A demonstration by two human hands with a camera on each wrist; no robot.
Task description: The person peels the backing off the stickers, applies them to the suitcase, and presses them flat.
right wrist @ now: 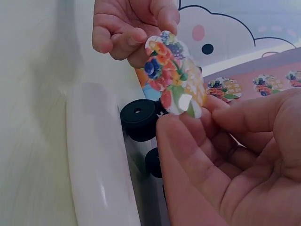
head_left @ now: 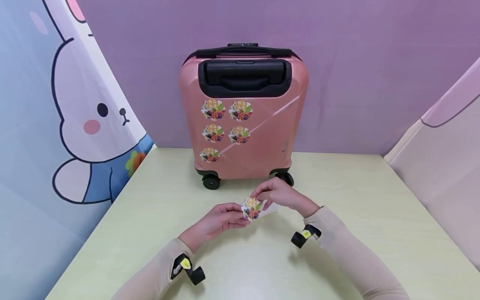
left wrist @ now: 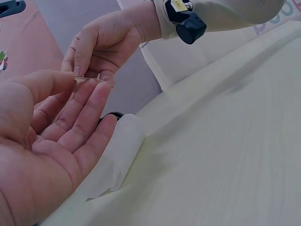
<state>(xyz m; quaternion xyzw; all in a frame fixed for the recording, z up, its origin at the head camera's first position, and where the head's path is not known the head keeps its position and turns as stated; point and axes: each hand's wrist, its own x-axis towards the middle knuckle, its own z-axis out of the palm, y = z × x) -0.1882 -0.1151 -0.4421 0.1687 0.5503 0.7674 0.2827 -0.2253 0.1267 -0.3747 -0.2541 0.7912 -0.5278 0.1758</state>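
Note:
A round fruit-printed sticker (head_left: 251, 208) is held up between the two hands, over the table in front of the pink suitcase (head_left: 270, 141). My left hand (head_left: 225, 217) pinches one edge of it between thumb and fingertips, the other fingers fairly straight. At the opposite edge my right hand (head_left: 279, 193) pinches it too, as the right wrist view shows with the sticker's printed face (right wrist: 171, 75) towards the camera. Several matching stickers (head_left: 213, 134) are stuck on the suitcase's left half, in two columns. A curled white paper strip (left wrist: 123, 148) lies on the table below the hands.
The suitcase stands upright at the back of the pale table (head_left: 356, 200), its wheels (head_left: 211, 182) on the tabletop. Behind it hangs a purple cloth backdrop (head_left: 356, 83). A cartoon-printed cloth (head_left: 82, 104) borders the left side. Each sleeve carries a small black wrist camera (head_left: 298, 239).

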